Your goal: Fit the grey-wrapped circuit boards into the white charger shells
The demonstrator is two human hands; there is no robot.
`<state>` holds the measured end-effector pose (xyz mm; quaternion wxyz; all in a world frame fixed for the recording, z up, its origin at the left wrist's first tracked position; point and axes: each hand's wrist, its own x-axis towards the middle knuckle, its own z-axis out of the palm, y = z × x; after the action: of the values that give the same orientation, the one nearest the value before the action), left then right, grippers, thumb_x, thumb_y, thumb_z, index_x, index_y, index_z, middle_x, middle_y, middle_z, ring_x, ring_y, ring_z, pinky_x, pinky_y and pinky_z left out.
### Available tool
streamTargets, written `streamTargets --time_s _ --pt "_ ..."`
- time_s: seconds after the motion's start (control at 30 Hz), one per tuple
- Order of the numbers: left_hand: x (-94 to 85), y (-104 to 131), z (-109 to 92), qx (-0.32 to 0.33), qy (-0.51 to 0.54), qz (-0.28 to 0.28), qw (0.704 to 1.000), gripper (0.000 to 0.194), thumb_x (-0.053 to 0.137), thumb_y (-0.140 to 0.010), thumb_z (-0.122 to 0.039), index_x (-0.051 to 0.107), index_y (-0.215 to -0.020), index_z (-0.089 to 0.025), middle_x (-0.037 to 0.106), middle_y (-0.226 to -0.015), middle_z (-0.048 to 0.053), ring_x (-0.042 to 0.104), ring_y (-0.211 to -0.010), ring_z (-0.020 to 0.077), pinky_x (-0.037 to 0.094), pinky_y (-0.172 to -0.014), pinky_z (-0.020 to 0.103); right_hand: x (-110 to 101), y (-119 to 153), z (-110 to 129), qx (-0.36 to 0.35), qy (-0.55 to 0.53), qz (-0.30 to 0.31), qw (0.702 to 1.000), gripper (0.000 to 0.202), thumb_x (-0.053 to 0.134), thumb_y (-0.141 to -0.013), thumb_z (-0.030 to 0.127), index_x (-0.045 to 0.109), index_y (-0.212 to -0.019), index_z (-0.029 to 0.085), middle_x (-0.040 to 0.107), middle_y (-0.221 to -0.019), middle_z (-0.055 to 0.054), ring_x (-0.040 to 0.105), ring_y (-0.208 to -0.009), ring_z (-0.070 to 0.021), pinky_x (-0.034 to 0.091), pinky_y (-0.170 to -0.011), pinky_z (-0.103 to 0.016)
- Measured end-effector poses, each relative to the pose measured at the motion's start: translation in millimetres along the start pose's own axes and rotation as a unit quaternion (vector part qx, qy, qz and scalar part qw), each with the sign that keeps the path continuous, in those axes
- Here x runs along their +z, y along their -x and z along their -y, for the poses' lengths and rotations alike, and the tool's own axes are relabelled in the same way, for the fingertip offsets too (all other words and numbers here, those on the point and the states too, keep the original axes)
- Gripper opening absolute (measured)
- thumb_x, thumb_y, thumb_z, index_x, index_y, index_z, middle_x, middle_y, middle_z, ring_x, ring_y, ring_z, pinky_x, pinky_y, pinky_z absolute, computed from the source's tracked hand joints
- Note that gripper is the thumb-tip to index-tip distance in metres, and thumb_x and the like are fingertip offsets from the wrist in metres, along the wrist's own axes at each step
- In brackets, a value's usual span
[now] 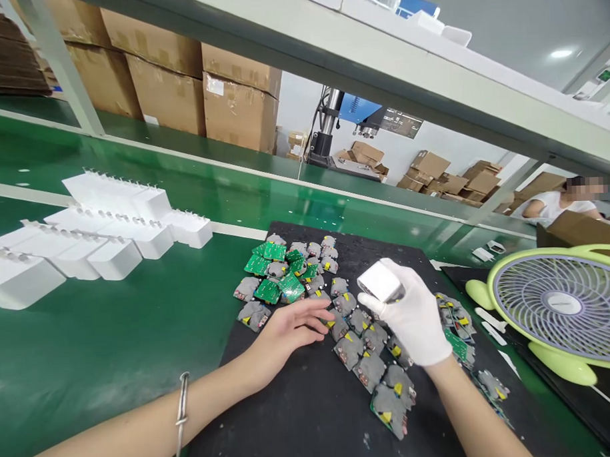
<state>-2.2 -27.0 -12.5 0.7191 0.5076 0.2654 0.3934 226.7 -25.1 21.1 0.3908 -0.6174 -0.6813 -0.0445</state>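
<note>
My right hand (417, 314), in a white glove, grips a small white plastic housing (379, 281) above the black mat (292, 422). Bare, with a bracelet at the wrist, my left hand (297, 321) has its fingers stretched out over the circuit boards. Whether its fingertips touch a board, I cannot tell. Several boards with grey filler and yellow parts (369, 371) lie in rows between and below the hands. Beyond the left hand is a heap where some boards show their green undersides (291, 287). More boards (459, 346) lie right of the gloved hand.
Several white housings (116, 257) with wires on top stand in rows on the green bench (153, 334). A green fan (562, 304) is at the right. Overhead runs a shelf beam (429, 71). Behind are cartons (238, 114), a drill press (326, 128) and a person (547, 207).
</note>
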Motion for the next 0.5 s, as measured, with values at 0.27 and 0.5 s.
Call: streamTargets --time_s 0.27,0.5 --pt "-17.4 -8 -5 0.146 -0.284 -0.112 0.941 0.029 0.041 -0.078 -0.012 0.061 -0.098 -0.018 0.062 -0.088 0.005 0.057 -0.070 0.0130 0.052 -0.062 0.026 21 -33 -89 0.154 -0.060 0.236 0.958 0.057 0.070 -0.061 0.033 0.057 -0.113 0.013 0.063 -0.109 -0.011 0.061 -0.097 -0.0221 0.049 -0.086 -0.035" --pt "-88.0 -28 -41 0.203 -0.584 -0.364 0.697 0.036 0.046 -0.078 -0.020 0.057 -0.112 -0.016 0.052 -0.124 0.013 0.041 -0.119 0.0312 0.031 -0.101 0.048 -9 -51 -90 0.100 0.056 0.260 0.959 0.058 0.066 -0.063 0.045 0.062 -0.111 0.012 0.049 -0.128 -0.019 0.045 -0.117 -0.0354 0.033 -0.100 -0.046"
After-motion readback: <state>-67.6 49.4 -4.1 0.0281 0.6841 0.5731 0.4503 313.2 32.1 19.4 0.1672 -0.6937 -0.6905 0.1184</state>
